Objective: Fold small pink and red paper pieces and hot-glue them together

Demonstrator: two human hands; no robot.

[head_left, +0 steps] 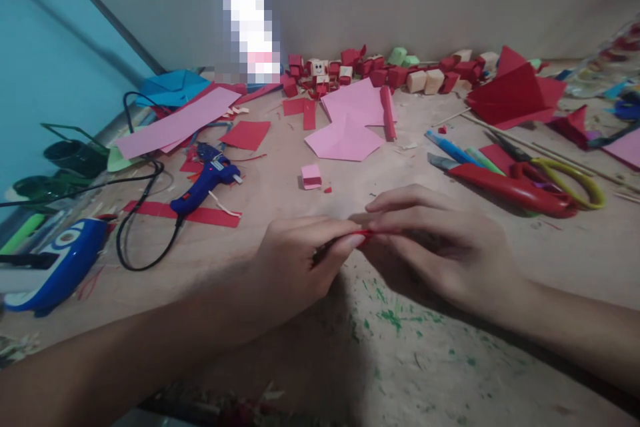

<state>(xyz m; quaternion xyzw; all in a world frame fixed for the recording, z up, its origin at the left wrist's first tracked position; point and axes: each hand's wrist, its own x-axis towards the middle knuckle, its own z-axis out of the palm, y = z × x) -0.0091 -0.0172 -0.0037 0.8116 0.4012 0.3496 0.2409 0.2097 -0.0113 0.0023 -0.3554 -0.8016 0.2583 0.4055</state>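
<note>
Both hands meet low over the table around a small red piece of paper (366, 233), mostly hidden by the fingers. My left hand (306, 253) pinches its left end between thumb and fingers. On the other end, the thumb and fingertips of my right hand (440, 247) are closed. Just beyond the hands sits a small pink paper box (311, 177), with a tiny red scrap (328, 190) beside it. Farther off lie folded pink paper sheets (353, 120) and a red paper roll (387, 113).
A blue glue gun (207, 180) with a black cord lies left, over a red strip (215, 215). A blue tape dispenser (65, 267) stands nearer. Right are red-handled scissors (510, 185), yellow-handled scissors (570, 180) and pens (457, 150). Small paper cubes (397, 75) line the wall.
</note>
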